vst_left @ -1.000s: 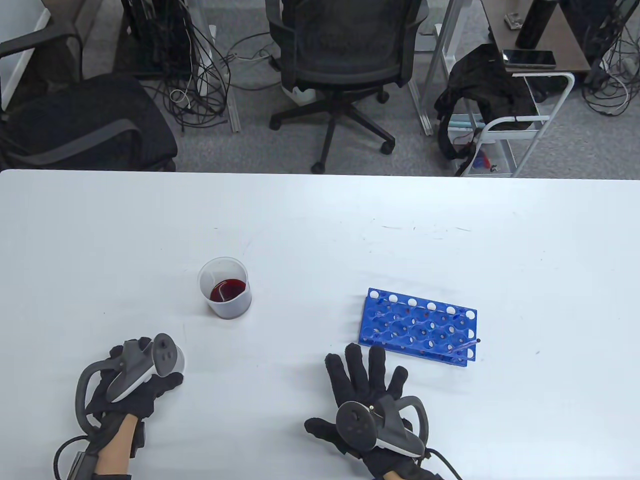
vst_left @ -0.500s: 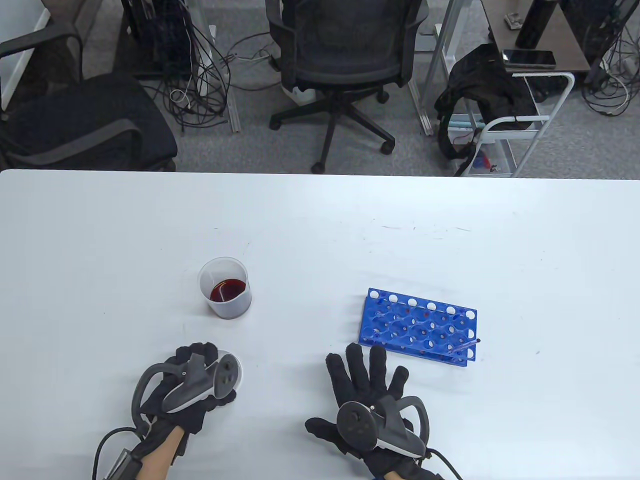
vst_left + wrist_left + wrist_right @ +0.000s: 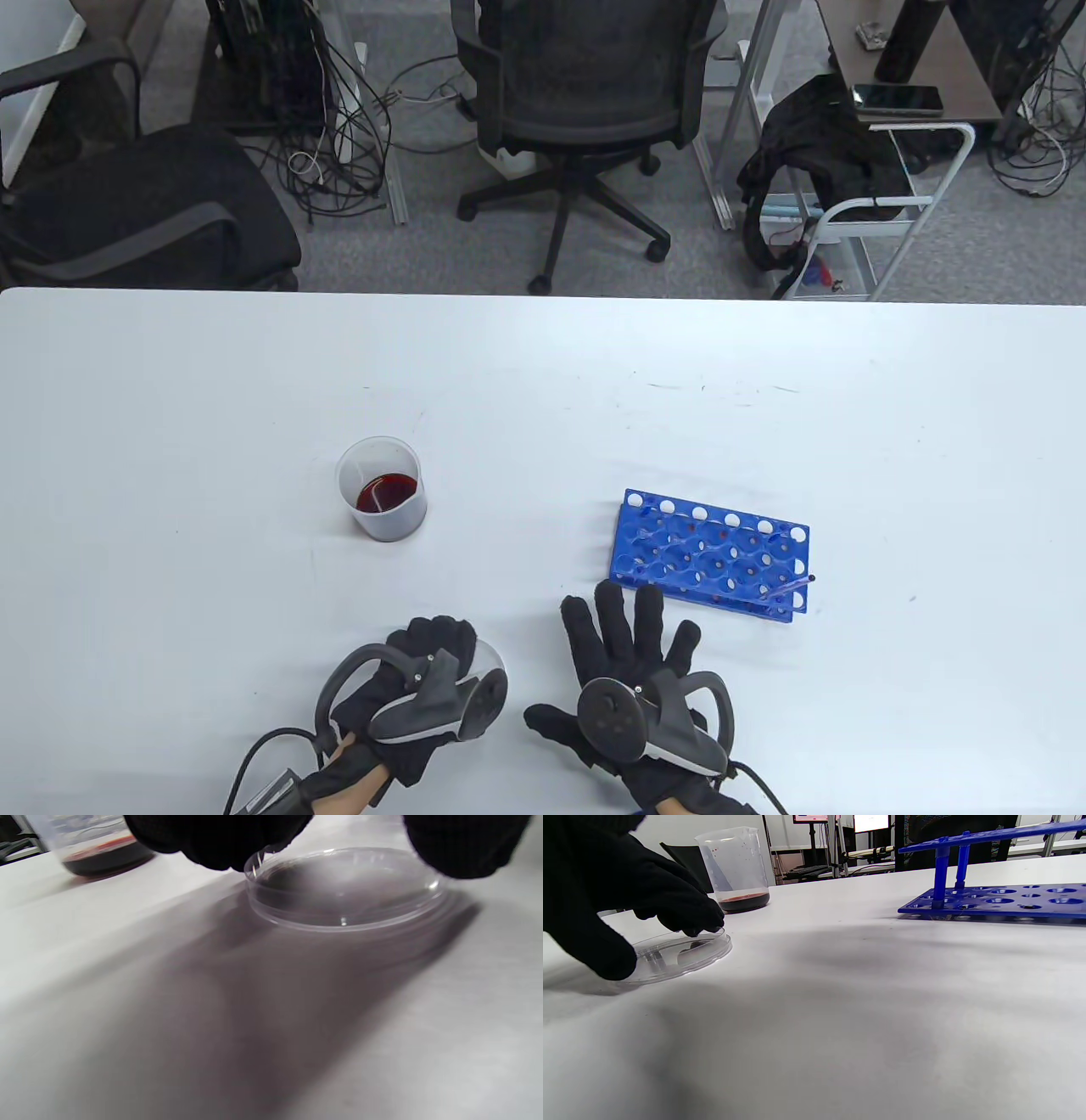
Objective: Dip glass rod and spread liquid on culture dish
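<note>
The left hand [image 3: 416, 692] grips the clear culture dish [image 3: 345, 891] by its rim at lower centre of the table view — the dish rests flat on the bench [image 3: 543, 407]. The right hand [image 3: 632, 671] lies open, fingers spread, just right of it. The beaker [image 3: 382, 499] of red liquid stands above; the glass rod [image 3: 787, 587] lies on the blue rack [image 3: 708, 553], right.

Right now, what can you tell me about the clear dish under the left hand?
The dish is a shallow round one of clear material, plastic or glass, with a low upright rim. It sits flat on the white table at the near edge, in front of the beaker of dark red liquid. It looks empty and dry. The left hand grips it from above, gloved fingertips on opposite sides of the rim. The right hand lies flat beside it, not touching.
</note>
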The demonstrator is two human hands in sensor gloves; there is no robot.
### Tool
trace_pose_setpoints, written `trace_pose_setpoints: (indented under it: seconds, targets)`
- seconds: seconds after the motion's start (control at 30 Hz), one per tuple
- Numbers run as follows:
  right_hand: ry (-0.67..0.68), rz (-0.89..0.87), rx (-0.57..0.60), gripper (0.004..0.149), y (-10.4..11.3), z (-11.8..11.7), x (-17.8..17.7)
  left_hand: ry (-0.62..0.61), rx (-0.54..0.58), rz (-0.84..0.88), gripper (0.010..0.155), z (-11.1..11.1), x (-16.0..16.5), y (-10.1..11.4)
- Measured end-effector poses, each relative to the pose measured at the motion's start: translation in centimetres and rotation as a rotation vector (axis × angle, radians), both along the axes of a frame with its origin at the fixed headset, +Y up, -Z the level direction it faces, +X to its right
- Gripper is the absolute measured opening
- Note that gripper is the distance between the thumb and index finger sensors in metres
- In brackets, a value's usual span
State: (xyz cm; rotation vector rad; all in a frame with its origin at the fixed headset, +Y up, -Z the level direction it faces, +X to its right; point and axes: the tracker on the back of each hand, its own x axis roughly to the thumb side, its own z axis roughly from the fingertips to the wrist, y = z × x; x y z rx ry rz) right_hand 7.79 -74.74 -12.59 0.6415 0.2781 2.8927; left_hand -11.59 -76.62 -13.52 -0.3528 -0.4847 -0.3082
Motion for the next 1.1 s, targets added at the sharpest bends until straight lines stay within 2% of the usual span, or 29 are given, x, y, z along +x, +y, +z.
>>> trace_pose_setpoints:
  seconds: [0.2, 0.47, 0.6, 0.77, 0.83, 1.1]
  targets:
    - [-0.005, 0.001, -0.002, 0.105, 0.0, -0.1, 0.1, -0.086, 0.011, 0.0, 0.105, 1.9, 2.2, -0.2]
    - [-0.005, 0.0, -0.003, 0.104, 0.1, -0.1, 0.2, -0.094, -0.021, -0.01, 0.107, 1.9, 1.7, -0.1]
    - [-0.005, -0.004, -0.003, 0.104, 0.1, -0.1, 0.3, -0.004, -0.046, 0.06, 0.111, 1.6, 0.1, 0.6]
    - [-0.002, -0.007, -0.001, 0.104, 0.1, -0.1, 0.2, 0.119, 0.03, 0.119, 0.112, 0.9, -3.4, 3.0]
    - [-0.002, -0.01, 0.002, 0.104, 0.1, -0.1, 0.2, 0.177, 0.025, 0.11, 0.112, 0.5, -4.8, 3.5]
    - [-0.018, -0.031, 0.017, 0.102, 0.2, -0.2, 0.4, 0.346, 0.095, 0.134, 0.113, -0.4, -10.0, 3.4]
